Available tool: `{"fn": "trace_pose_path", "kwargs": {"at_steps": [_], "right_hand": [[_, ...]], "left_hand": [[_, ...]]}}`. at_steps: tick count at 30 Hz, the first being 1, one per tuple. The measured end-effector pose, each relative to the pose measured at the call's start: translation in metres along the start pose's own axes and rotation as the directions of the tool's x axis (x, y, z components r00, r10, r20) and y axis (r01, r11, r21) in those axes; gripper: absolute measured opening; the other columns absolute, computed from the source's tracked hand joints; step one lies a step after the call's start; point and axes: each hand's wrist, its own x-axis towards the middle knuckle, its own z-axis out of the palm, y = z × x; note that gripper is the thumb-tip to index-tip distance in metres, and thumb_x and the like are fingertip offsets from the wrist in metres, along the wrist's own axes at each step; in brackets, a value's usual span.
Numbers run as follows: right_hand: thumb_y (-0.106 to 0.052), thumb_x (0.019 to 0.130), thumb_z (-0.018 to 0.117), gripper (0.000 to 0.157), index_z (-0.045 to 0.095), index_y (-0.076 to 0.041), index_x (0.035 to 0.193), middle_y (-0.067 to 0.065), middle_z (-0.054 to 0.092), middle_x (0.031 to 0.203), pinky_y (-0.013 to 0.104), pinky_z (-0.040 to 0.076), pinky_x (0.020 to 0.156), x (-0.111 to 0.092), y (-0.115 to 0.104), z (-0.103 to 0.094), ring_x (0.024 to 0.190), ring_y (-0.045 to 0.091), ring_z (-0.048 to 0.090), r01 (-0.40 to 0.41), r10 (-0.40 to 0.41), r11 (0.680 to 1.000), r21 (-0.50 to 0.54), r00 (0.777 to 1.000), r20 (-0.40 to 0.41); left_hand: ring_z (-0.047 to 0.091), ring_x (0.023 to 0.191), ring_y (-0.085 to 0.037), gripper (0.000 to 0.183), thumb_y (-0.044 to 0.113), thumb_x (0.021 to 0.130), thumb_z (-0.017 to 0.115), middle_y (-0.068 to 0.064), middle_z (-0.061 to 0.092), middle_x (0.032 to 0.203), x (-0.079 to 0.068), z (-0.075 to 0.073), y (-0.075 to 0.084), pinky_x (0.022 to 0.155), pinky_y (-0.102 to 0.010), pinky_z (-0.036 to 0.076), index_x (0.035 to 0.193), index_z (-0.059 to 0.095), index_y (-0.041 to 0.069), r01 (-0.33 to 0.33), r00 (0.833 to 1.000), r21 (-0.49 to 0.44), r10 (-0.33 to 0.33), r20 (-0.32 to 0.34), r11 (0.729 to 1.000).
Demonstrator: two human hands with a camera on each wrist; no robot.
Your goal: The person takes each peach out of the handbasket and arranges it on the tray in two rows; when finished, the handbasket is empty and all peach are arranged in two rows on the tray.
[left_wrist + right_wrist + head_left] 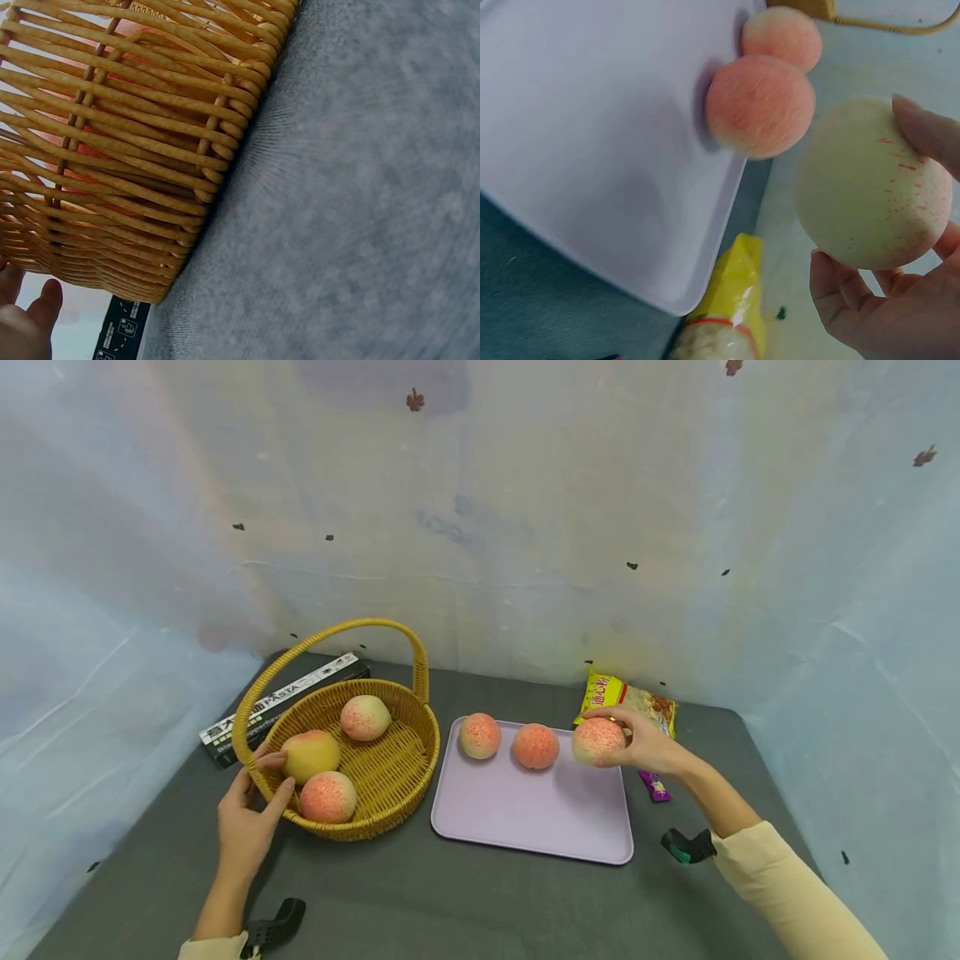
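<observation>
My right hand [637, 742] grips a pale peach with a pink blush [597, 741], holding it above the back right corner of the lilac tray [525, 814]. In the right wrist view, thumb and fingers curve round that peach [874, 184]. Two more peaches, one at the tray's left [480, 736] and one beside it [536, 746], lie along the back edge. At the left, my left hand [247, 818] holds the rim of a yellow wicker basket [390, 768]. Inside the basket are a yellow fruit [311, 757] and two peaches, one nearer [328, 797] and one farther back [365, 717].
Behind the basket lies a black pasta box [285, 702]. A yellow food packet [607, 692] sits behind the tray's right corner, partly covered by my right hand. A small purple packet [655, 786] lies right of the tray. The basket's tall handle [360, 623] arches upward.
</observation>
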Motion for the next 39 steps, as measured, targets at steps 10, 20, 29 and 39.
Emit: {"fn": "trace_pose_path", "kwargs": {"at_steps": [10,20,29,39], "right_hand": [[-0.015,0.08,0.083,0.066,0.054,0.001,0.137,0.019,0.057,0.125,0.04,0.048,0.084,0.003,0.037,0.004,0.108,0.032,0.053,-0.019,0.015,0.996,-0.092,0.999,-0.039],[-0.012,0.08,0.082,0.064,0.054,0.004,0.135,0.021,0.059,0.126,0.044,0.047,0.09,0.007,0.052,0.018,0.109,0.033,0.055,0.002,-0.005,0.997,-0.075,0.999,-0.036],[-0.015,0.08,0.083,0.065,0.055,-0.003,0.137,0.021,0.054,0.133,0.049,0.046,0.092,0.01,0.066,0.028,0.115,0.035,0.053,-0.067,0.063,0.995,-0.075,0.996,-0.061],[-0.021,0.082,0.082,0.067,0.052,-0.006,0.141,0.023,0.047,0.136,0.057,0.045,0.094,0.014,0.065,0.031,0.118,0.039,0.05,-0.091,0.085,0.99,-0.105,0.995,-0.06]], "left_hand": [[0.048,0.132,-0.01,0.034,-0.003,0.09,0.07,-0.014,0.05,0.148,-0.001,-0.001,-0.003,0.095,-0.01,0.041,0.124,0.063,-0.005,0.023,1.0,0.001,-0.023,0.004,1.0],[0.046,0.136,-0.018,0.032,-0.005,0.09,0.07,-0.017,0.049,0.147,0.0,0.001,-0.003,0.097,-0.01,0.04,0.121,0.063,-0.007,0.002,1.0,-0.007,-0.002,0.015,1.0],[0.045,0.137,-0.02,0.032,-0.005,0.09,0.069,-0.016,0.049,0.148,-0.001,0.001,-0.009,0.098,-0.01,0.04,0.122,0.063,-0.006,0.017,1.0,-0.012,-0.017,0.021,1.0],[0.044,0.138,-0.018,0.032,-0.005,0.09,0.069,-0.016,0.05,0.147,0.001,-0.001,-0.005,0.1,-0.011,0.039,0.121,0.063,-0.007,0.005,1.0,-0.007,-0.005,0.013,1.0]]}}
